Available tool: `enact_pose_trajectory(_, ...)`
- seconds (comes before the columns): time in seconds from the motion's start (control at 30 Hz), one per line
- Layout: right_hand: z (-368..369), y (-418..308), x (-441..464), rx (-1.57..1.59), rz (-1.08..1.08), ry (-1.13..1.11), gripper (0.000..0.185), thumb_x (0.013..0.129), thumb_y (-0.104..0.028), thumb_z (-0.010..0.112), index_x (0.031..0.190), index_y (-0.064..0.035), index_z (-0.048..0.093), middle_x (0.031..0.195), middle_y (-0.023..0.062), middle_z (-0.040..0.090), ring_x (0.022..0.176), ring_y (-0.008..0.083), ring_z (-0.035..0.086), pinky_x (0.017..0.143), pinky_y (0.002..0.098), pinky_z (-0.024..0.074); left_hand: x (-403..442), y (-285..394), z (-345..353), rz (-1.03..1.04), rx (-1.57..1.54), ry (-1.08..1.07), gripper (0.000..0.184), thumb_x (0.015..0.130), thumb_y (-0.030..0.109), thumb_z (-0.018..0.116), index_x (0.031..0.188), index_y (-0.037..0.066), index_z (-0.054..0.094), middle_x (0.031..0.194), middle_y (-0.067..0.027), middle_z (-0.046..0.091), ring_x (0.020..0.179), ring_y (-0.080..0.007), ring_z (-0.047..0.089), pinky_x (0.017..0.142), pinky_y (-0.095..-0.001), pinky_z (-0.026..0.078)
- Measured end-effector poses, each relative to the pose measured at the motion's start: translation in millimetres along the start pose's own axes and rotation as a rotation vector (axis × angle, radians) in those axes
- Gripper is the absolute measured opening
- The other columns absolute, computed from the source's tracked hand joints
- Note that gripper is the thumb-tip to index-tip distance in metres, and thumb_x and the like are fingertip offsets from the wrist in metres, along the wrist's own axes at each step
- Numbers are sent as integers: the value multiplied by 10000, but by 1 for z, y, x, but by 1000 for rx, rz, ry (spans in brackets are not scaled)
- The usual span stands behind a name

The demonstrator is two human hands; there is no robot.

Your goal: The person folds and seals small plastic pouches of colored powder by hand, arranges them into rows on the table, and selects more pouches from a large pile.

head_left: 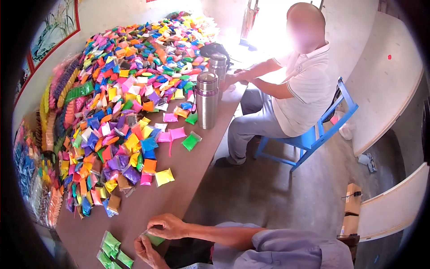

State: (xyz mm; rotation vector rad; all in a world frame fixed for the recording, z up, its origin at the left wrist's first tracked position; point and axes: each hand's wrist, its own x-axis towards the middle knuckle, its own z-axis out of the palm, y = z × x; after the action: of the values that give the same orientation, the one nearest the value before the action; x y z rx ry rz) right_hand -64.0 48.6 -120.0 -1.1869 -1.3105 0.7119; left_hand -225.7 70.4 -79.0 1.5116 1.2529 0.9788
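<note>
Right hand (pixel 168 226) and left hand (pixel 150 254) together, fingers pinching green packet (pixel 156 240) between them, near table (pixel 181 188) edge. Risks I see: hard pinch or twist could split film; weak grip could drop it off edge. Loose green packets (pixel 111 242) beyond left hand, stray knuckle could scatter them. Heaped multicolour packets (pixel 117 163) beyond right hand, bump could start slide.
</note>
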Motion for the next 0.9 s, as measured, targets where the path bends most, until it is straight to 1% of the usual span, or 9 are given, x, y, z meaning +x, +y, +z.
enact_pose_trajectory(0.1,0,-3,0,15,30,18,191,944,-211,694,970,-23,680,902,143,713,804,332,692,697,423,524,3,-15,1,42,1,22,403,1034,317,644,1109,-78,678,975,-202,680,872,-284,581,782,-431,491)
enact_pose_trajectory(0.17,-1,-2,1,9,25,-19,182,946,-204,690,967,-23,687,904,144,721,807,332,699,705,425,531,12,-42,1,86,-223,-43,240,1056,258,605,1009,24,626,889,-7,609,821,-89,534,726,-256,440)
enact_pose_trajectory(0.3,-2,1,-2,15,4,5,167,946,-194,691,959,-28,692,894,145,719,811,335,695,702,427,530,6,-35,5,-5,-227,-38,241,1062,262,598,997,30,612,889,-13,603,809,-91,528,719,-260,445)
enact_pose_trajectory(0.47,-4,-2,2,-14,19,3,164,932,-173,702,970,-15,682,902,149,710,837,357,687,719,443,527,19,-57,-4,80,-153,-114,238,1051,253,606,997,22,622,887,-12,604,797,-90,521,704,-268,445)
enact_pose_trajectory(0.5,-5,-3,3,-16,12,1,164,932,-173,702,970,-15,682,902,149,710,837,357,687,719,443,527,15,-29,2,86,-156,-111,238,1051,253,606,997,22,622,887,-12,604,797,-90,521,704,-268,445)
enact_pose_trajectory(0.57,-3,-5,2,15,22,-14,157,928,-166,700,969,-17,677,908,147,705,855,364,686,733,453,524,-1,19,7,104,138,-21,409,1038,330,636,1070,-77,671,932,-199,660,847,-278,569,770,-433,487)
enact_pose_trajectory(0.7,-4,-3,4,-40,-64,-25,173,952,-183,676,1022,-25,680,940,145,701,820,343,676,707,433,523,0,19,9,142,98,35,426,1035,348,639,1053,-77,660,896,-189,631,821,-266,545,740,-426,480)
enact_pose_trajectory(0.77,-3,2,2,-54,-21,-30,181,951,-194,676,1040,-36,678,961,139,700,830,347,675,712,437,523,-1,17,7,44,191,19,436,1029,364,648,1037,-71,650,872,-179,604,806,-257,526,711,-413,470)
enact_pose_trajectory(0.9,0,7,3,-50,-59,-16,178,949,-204,680,1030,-45,682,943,135,699,834,349,675,711,441,521,2,7,1,100,216,-45,424,1026,359,653,1036,-64,647,869,-155,604,798,-237,518,690,-396,464)
